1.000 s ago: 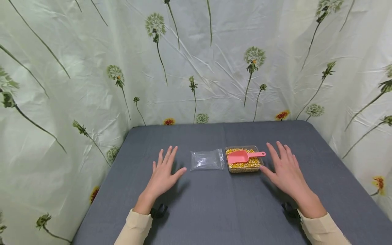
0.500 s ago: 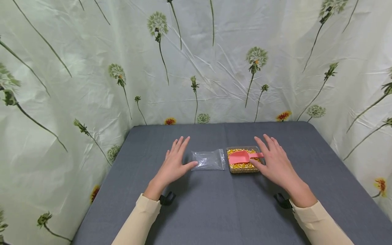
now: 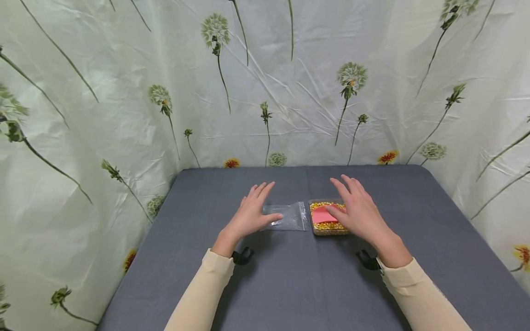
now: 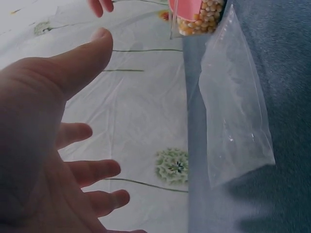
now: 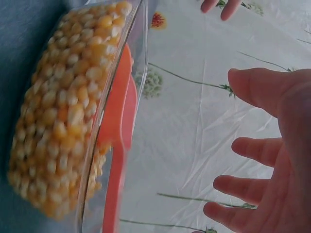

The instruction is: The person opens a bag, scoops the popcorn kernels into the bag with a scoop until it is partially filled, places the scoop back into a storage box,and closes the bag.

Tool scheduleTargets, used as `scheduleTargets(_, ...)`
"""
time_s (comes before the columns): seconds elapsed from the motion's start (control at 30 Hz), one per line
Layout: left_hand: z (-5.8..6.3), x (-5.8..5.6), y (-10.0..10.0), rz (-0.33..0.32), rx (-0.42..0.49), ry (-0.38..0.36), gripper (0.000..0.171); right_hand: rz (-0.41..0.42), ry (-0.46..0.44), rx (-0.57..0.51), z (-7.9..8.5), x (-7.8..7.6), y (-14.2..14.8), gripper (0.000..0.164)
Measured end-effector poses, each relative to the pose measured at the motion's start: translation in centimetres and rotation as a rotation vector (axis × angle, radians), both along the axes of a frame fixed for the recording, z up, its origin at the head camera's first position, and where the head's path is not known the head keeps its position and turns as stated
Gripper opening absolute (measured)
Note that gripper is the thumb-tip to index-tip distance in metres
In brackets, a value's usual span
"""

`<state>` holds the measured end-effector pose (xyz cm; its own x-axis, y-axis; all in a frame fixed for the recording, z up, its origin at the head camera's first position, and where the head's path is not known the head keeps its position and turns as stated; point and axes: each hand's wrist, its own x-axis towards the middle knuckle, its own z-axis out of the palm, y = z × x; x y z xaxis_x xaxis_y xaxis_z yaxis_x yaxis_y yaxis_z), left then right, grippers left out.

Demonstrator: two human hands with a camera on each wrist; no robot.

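A clear zip-lock bag lies flat on the dark grey table. Beside it on the right stands a clear box filled with corn kernels, and a pink scoop lies on top of them. My left hand hovers over the bag's left part with spread fingers, holding nothing. Over the box's right side hangs my right hand, its fingers apart and nothing held; from the head view it hides the scoop's handle. The right wrist view shows that handle apart from the fingers.
The grey table runs back to a white curtain printed with dandelions, which also hangs along both sides. A dark strap sits at the left wrist, another strap at the right.
Both hands have moved inward and forward, the left from beside the bag to over it, the right from beside the box to over its handle side. The bag, box and scoop stay put.
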<state>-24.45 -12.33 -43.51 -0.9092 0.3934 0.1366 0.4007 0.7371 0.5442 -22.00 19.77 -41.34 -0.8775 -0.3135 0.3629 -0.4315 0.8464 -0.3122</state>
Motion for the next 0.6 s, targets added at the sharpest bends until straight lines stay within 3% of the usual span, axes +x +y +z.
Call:
scheduleTargets(0.3,-1.3,-0.7,1.1,-0.027,-0.073,-0.047,0.094,-0.011,-0.079,-0.024,-0.8,-0.6,-1.2,0.073)
scheduleTargets(0.6,-3.1,-0.8,1.4,-0.046,-0.063,-0.056,0.093,-0.005,-0.071,-0.044,-1.6,-0.8,-1.4,0.069)
